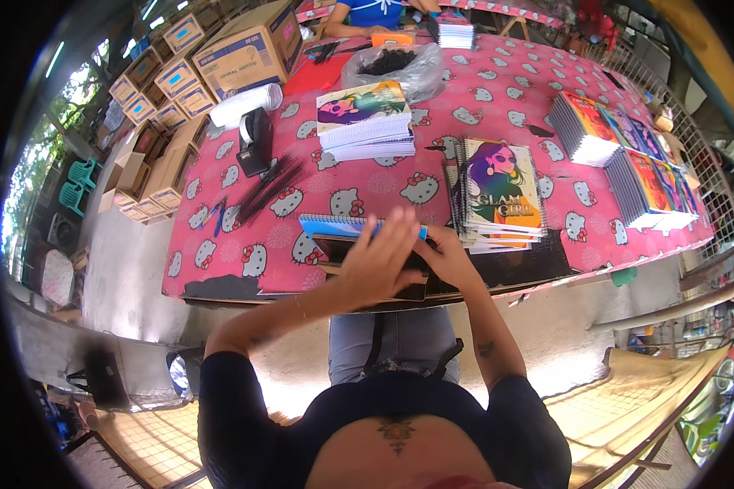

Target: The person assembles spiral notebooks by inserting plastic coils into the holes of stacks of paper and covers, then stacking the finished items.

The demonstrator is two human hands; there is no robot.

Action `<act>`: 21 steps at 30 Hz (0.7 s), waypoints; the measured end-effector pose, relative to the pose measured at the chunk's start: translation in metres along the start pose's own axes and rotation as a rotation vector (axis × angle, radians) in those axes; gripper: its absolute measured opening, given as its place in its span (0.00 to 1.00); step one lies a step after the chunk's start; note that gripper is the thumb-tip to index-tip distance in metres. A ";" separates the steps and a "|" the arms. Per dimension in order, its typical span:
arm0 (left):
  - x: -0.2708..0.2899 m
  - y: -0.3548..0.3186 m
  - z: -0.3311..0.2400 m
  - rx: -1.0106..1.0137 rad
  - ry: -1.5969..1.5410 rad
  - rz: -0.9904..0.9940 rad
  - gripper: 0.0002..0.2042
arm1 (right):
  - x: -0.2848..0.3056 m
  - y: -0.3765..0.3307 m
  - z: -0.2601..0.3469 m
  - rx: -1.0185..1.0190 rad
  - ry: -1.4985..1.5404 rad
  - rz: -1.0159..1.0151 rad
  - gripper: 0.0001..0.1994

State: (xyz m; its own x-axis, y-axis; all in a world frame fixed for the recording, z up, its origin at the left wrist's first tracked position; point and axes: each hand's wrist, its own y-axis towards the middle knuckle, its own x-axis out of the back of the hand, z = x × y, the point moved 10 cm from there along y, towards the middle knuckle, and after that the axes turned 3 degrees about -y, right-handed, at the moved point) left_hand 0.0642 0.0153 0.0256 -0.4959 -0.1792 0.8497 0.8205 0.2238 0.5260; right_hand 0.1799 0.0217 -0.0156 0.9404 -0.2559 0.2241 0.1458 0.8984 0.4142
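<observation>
At the table's near edge lies a blue-covered spiral notebook (322, 226), its wire binding running along the far edge. My left hand (377, 259) rests across it, fingers stretched out and slightly blurred. My right hand (451, 259) is closed around the notebook's right end, thumb and fingers bent; the gripped part is hidden. A dark brown flat piece (334, 246) shows under the notebook, partly covered by my left hand. Just right of my hands stands a stack of spiral notebooks (501, 191) with an illustrated figure on the cover.
Loose black binding coils (269, 191), a tape dispenser (255, 140) and pens (216, 216) lie left. Beyond are a notebook pile (367, 134) and a plastic bag of black coils (395, 69). More notebooks (648, 187) stand right. Cartons (249, 53) rise far left; a person in blue (375, 12) sits opposite.
</observation>
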 end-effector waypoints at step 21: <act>0.034 0.030 0.038 0.138 -0.363 -0.071 0.09 | 0.026 0.024 0.011 -0.241 0.125 0.311 0.06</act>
State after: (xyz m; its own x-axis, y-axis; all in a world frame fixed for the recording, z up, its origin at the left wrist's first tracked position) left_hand 0.0606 0.0525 0.0719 -0.6384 0.1461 0.7557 0.7471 0.3538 0.5627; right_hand 0.2047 0.0322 0.0100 0.9788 0.0726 0.1913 -0.0971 0.9878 0.1217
